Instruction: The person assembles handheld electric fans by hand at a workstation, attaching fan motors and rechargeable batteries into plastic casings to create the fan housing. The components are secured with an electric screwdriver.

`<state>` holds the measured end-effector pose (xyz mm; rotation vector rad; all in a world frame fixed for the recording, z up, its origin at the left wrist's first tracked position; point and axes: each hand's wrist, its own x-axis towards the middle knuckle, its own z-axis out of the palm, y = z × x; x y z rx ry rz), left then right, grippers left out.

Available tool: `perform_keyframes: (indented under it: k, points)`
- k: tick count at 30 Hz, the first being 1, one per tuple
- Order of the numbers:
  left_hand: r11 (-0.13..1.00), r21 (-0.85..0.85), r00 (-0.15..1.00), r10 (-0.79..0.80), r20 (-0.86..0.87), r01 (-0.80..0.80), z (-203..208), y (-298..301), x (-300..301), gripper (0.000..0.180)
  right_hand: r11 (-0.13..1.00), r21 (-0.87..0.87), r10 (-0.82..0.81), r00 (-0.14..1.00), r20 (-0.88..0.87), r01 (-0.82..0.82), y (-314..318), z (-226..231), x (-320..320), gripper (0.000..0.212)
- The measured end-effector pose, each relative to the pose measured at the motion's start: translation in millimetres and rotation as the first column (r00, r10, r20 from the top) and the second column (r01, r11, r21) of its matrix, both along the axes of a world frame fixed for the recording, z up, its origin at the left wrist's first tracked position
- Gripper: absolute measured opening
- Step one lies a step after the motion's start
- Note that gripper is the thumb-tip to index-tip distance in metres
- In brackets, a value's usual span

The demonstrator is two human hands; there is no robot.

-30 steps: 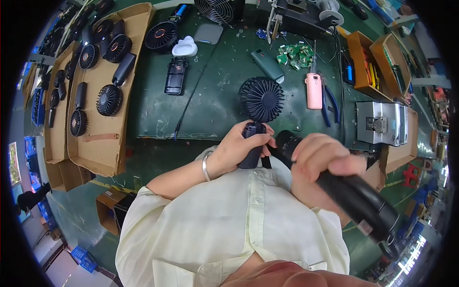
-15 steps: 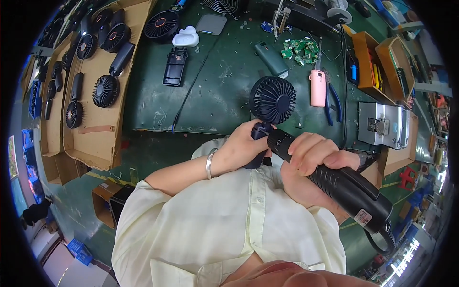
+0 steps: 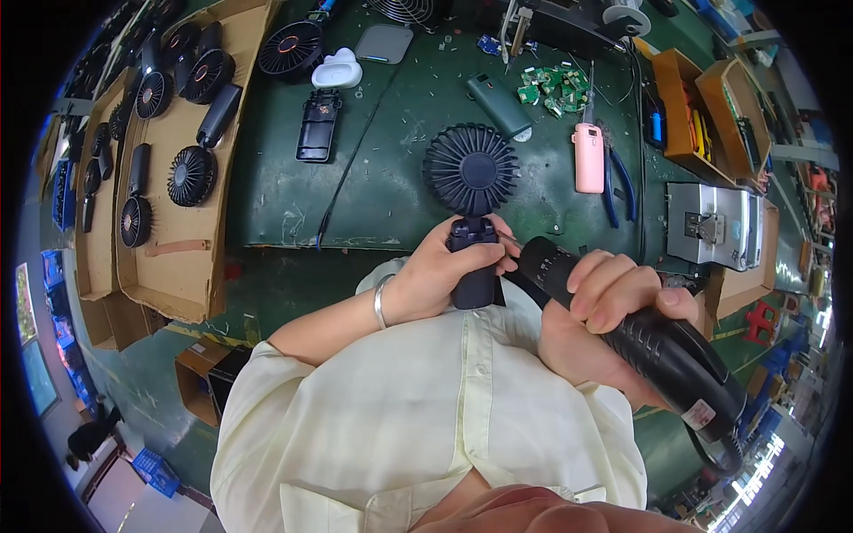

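Well out to the left of our left fingers we've got the narrow cardboard tray (image 3: 96,262), dark pieces (image 3: 104,155) lying in it, and right beside it the wide cardboard tray (image 3: 178,282), loaded with black fans (image 3: 192,176), a brownish strip (image 3: 178,247) across its near end. In we come to our left hand (image 3: 435,266): fingers wrapped round the handle of the handheld fan (image 3: 478,169), its round head just beyond the fingertips! Over to our right hand (image 3: 613,298), fingers gripping the black power driver (image 3: 657,355), nose just right of the left fingertips! We'd call this step driver work on that handle; where the bit ends, we can't tell, and the next move seems to call for a steady left grip and a tip lined up square. Up and right of our right fingers sits a brown box (image 3: 666,89) of yellow and red items (image 3: 698,135), and next to it a second brown box (image 3: 753,99), green and dark pieces inside
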<state>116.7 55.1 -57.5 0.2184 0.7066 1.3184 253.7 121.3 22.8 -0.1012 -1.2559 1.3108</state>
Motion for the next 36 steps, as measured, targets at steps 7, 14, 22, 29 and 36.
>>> perform_keyframes:
  k: [7,14,22,29,36]
  points:
    - [1.0,0.015,1.0,0.0,-0.027,0.0,-2,-3,1,0.019,0.985,0.125,0.107,0.989,0.106,-0.12,13,-12,10,0.047]
    - [0.997,0.065,0.989,0.044,-0.143,-0.035,-5,-4,9,0.021,0.996,0.082,0.025,1.0,0.002,-0.025,3,-20,3,0.044]
    - [0.999,0.047,0.986,0.019,-0.164,-0.011,-1,-1,7,0.027,1.0,-0.009,-0.011,0.995,-0.098,0.01,3,-16,-5,0.04]
    - [0.998,0.064,1.0,0.01,-0.001,-0.01,4,-6,-8,0.043,0.763,-0.102,-0.643,0.766,-0.022,0.638,116,-27,41,0.029]
    - [0.99,0.12,0.984,0.054,0.169,-0.074,-3,0,-7,0.034,0.63,-0.755,-0.334,0.941,-0.055,0.18,150,-90,110,0.028]
